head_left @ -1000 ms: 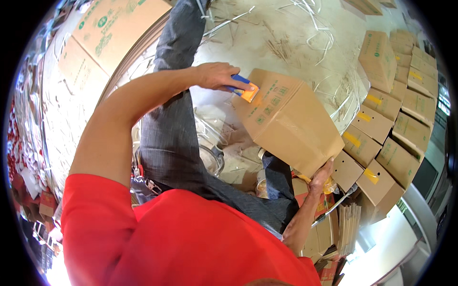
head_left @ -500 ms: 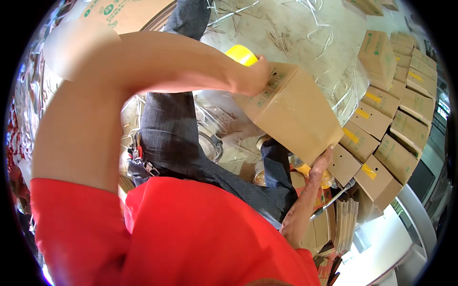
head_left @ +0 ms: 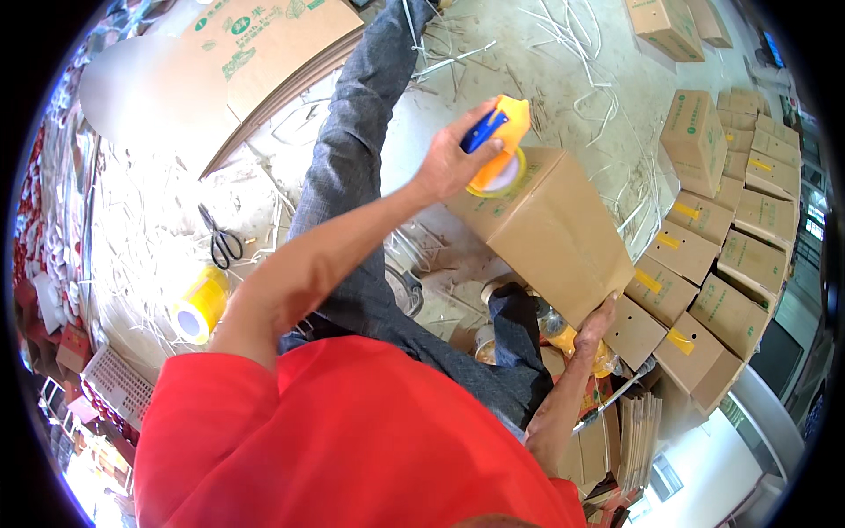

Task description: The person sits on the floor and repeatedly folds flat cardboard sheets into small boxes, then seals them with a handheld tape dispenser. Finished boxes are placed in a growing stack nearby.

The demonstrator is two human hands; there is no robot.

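A tape dispenser (head_left: pixel 510 119), orange with a blue part, is gripped in my left hand (head_left: pixel 453 157), fingers wrapped round it. Its yellow tape roll (head_left: pixel 500 176) sits at the far left end of a brown cardboard box (head_left: pixel 563 242), close to or against the surface; I cannot tell if it touches. The box is held tilted in front of my legs. My right hand (head_left: pixel 598 322) closes on the box's near right corner, its thumb against the side and the other fingers partly hidden.
Stacked taped boxes (head_left: pixel 695 290) stand at the right. Flat cardboard sheets (head_left: pixel 273 53) lie at the far left. Black scissors (head_left: pixel 222 242) and yellow tape rolls (head_left: pixel 199 308) are by my left arm. White strap scraps (head_left: pixel 572 40) litter the floor, and a white plastic crate (head_left: pixel 119 383) is lower left.
My left arm has swung down and outward, turning the tape dispenser into fuller view. The box has shifted slightly nearer. Scissors and tape rolls, formerly behind the arm, now show.
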